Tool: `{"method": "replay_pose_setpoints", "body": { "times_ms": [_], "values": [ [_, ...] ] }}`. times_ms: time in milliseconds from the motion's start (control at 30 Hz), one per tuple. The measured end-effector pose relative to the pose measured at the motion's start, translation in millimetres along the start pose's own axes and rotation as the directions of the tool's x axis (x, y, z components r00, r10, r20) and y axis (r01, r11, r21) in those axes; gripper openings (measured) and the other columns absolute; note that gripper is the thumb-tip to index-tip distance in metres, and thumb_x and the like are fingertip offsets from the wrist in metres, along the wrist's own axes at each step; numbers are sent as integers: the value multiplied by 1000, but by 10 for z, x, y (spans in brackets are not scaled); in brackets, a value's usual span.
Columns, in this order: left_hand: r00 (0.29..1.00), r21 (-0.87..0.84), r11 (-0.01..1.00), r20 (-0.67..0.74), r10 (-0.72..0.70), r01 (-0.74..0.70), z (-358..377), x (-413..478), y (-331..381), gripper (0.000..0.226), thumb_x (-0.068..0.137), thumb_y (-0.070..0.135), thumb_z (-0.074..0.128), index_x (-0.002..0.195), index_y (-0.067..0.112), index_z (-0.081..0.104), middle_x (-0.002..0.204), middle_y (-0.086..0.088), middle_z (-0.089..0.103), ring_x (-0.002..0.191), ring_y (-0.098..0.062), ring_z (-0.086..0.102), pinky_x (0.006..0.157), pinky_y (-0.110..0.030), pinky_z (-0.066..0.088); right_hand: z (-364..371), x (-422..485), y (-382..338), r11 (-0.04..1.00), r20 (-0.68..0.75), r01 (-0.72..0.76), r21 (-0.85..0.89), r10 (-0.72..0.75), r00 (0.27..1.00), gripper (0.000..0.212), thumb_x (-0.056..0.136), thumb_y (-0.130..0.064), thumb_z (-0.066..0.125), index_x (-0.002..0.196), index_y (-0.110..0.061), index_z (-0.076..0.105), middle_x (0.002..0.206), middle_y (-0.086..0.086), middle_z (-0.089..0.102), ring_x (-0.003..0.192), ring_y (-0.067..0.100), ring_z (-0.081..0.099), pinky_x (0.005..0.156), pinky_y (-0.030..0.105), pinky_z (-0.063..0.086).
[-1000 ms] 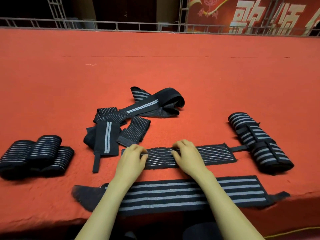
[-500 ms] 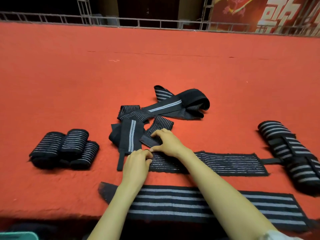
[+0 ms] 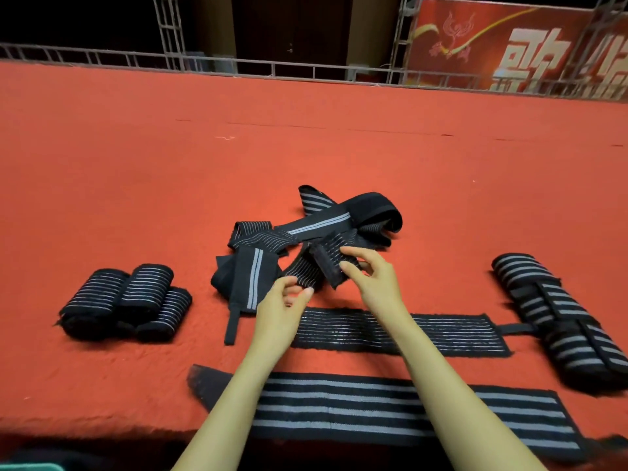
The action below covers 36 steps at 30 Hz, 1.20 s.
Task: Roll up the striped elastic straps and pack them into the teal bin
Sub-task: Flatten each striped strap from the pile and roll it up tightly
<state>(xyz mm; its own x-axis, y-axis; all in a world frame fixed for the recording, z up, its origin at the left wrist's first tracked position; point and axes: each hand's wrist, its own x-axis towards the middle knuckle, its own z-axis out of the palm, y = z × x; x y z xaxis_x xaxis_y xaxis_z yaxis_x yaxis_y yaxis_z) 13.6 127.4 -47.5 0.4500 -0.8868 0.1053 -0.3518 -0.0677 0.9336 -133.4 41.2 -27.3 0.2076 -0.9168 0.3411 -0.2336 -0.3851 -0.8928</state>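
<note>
Bin edge only, contents unseen.

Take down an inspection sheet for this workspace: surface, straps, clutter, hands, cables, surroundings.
Surface: red carpet, its front edge close to the person.
Job's things: three rolled straps at left; rolled wide-striped bundles at right; thin-striped strap and wide-striped strap lying flat in front; tangled pile of loose straps in the middle; teal bin only a sliver at the bottom left corner.
Clutter: nothing seen.
Hands: right hand pinches a loose strap end raised off the carpet; left hand beside it with fingers curled, grip unclear.
Cables: nothing seen.
Surroundings: metal railing and red banner behind.
</note>
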Motion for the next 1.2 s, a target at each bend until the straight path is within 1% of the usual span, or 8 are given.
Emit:
{"method": "replay_pose_setpoints", "body": {
  "times_ms": [100, 267, 400, 533, 800, 933, 1033, 1200],
  "values": [
    [991, -401, 906, 71, -117, 136, 124, -31, 204, 26, 88, 27, 64, 112, 21, 55, 105, 0, 67, 96, -13, 65, 90, -32, 50, -129, -273, -54, 998, 71, 47, 45, -50, 996, 27, 87, -2, 63, 104, -23, 66, 109, -6, 65, 99, -1, 60, 88, 14, 44],
    [983, -466, 872, 164, -82, 151, 251, -137, 305, 26, 85, 6, 67, 108, 15, 57, 105, -6, 66, 92, -10, 64, 77, -22, 52, -256, -568, -56, 977, 198, -64, 202, 23, 980, 20, 90, -1, 61, 103, -16, 59, 104, -4, 66, 93, 5, 65, 85, 20, 50],
    [960, -139, 965, 143, 241, -222, 133, -178, 324, 27, 84, 4, 66, 98, 27, 62, 98, 14, 65, 88, 7, 59, 78, -5, 40, -378, -526, -77, 969, 160, -164, 187, 135, 978, 11, 98, -18, 51, 104, -24, 59, 109, 0, 63, 92, 6, 63, 81, 22, 53],
    [818, 178, 827, 360, 449, -533, 53, -202, 365, 35, 87, 4, 60, 111, 29, 64, 105, 26, 57, 103, -1, 52, 91, -11, 34, -491, -319, -171, 965, 234, -238, 112, 207, 950, 18, 100, -27, 45, 106, -33, 61, 118, -2, 59, 104, 8, 59, 88, 28, 49],
    [709, 370, 605, 326, 626, -705, -139, -166, 150, 36, 78, 7, 60, 105, 29, 69, 94, 11, 59, 96, -10, 43, 86, -35, 41, -77, 218, -318, 939, 656, 32, -343, 215, 724, 27, 99, -31, 49, 98, -16, 70, 104, 7, 69, 93, 13, 60, 84, 30, 47],
    [757, 461, 635, 137, 639, -620, -314, -93, 34, 36, 70, 7, 57, 98, 28, 66, 89, 8, 60, 92, -13, 44, 78, -33, 43, -50, 339, -122, 742, 514, 132, -657, 314, 798, 31, 87, -23, 66, 115, -10, 65, 117, 8, 66, 108, 23, 59, 84, 26, 42],
    [769, 502, 659, 18, 639, -560, -445, -75, -86, 26, 70, 6, 53, 89, 19, 67, 87, 4, 62, 89, -15, 43, 79, -27, 38, -254, 280, 38, 709, 291, 8, -705, 279, 915, 51, 80, -14, 69, 129, -9, 53, 128, 13, 59, 118, 30, 55, 94, 35, 45],
    [891, 402, 818, -10, 454, -412, -411, -68, -269, 34, 62, -12, 67, 79, 17, 65, 82, 13, 58, 73, -6, 49, 68, -25, 46, -620, -28, 343, 585, 66, -170, -793, 359, 931, 61, 84, -19, 67, 135, -8, 36, 129, 17, 44, 118, 38, 47, 97, 40, 40]
  ]
}}
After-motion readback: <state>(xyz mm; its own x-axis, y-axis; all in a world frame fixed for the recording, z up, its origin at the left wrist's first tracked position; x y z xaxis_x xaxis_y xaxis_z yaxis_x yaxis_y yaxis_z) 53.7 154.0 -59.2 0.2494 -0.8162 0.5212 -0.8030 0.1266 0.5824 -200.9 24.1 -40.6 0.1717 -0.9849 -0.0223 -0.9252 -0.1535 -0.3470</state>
